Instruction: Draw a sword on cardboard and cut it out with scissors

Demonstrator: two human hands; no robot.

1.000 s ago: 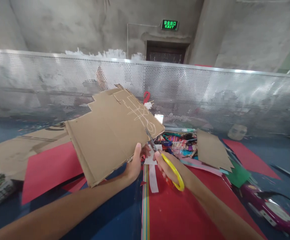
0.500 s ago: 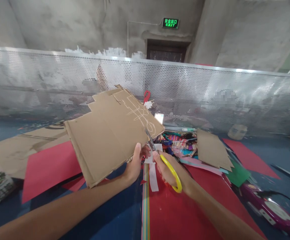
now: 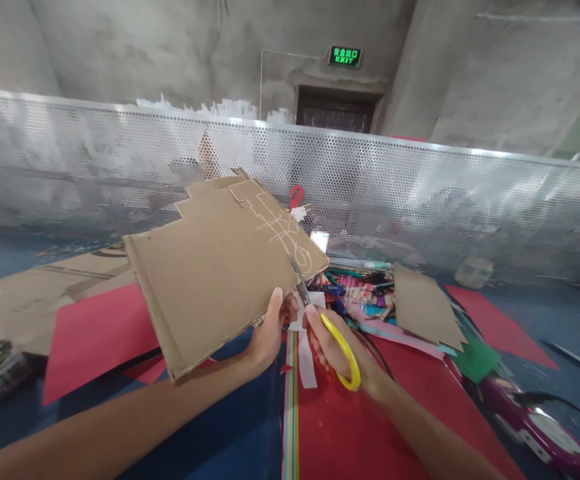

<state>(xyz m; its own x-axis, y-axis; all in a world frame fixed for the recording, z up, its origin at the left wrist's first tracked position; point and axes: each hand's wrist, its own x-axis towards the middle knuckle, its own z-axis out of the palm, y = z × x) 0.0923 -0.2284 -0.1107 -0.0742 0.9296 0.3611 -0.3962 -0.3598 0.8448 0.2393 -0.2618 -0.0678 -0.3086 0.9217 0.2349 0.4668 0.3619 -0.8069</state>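
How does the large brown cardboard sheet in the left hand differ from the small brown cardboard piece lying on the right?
The large brown cardboard sheet is held tilted by the left hand; the small brown cardboard piece lies unheld. The sheet bears pale drawn lines; the piece shows none. The yellow-handled scissors meet the sheet, not the piece. Both have jagged, stepped edges.

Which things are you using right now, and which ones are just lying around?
In use:
yellow-handled scissors, in the right hand
drawn-on cardboard, held by the left hand

Seemingly just lying around:
red sheet on the left
smaller cardboard piece on the right
green sheet
purple device
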